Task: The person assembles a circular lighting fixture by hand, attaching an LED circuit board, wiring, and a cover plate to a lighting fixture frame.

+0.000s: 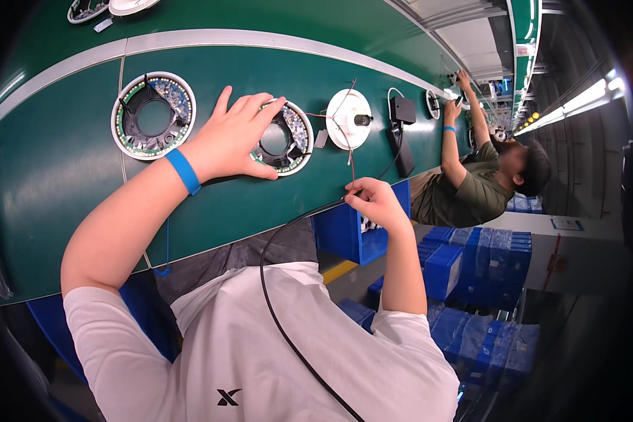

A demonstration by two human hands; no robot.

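- Face a long green counter (49,190), bounded on the far side by a pale rail (260,40) and slanting on the near side up toward the right; find bare room at the left end and along the near edge below the rings.
- See stacked blue crates (482,260) beyond the near edge, on the right.
- Find a co-worker (464,193) in dark green farther along, reaching over the counter.
- Notice a blue bin (341,232) just below the near edge, close to the right forearm.
- Have one white-rimmed ring (172,98) lying uncovered at left, well inside both edges.
- Have a second ring (299,130) right of it, partly covered by the left hand (243,137).
- Spread the left grip wide, fingers and thumb apart, spanning that second ring from upper to lower rim; cannot tell how firmly pressed.
- Bring the right hand (378,204) over the near edge, thumb and forefinger together, pinching a thin reddish wire (353,169) leading up to the disc.
- See the white disc (344,126) flat between the second ring and a black box (403,110).
- Trace a black cable (267,281) past the right fingertips; cannot tell if touched.
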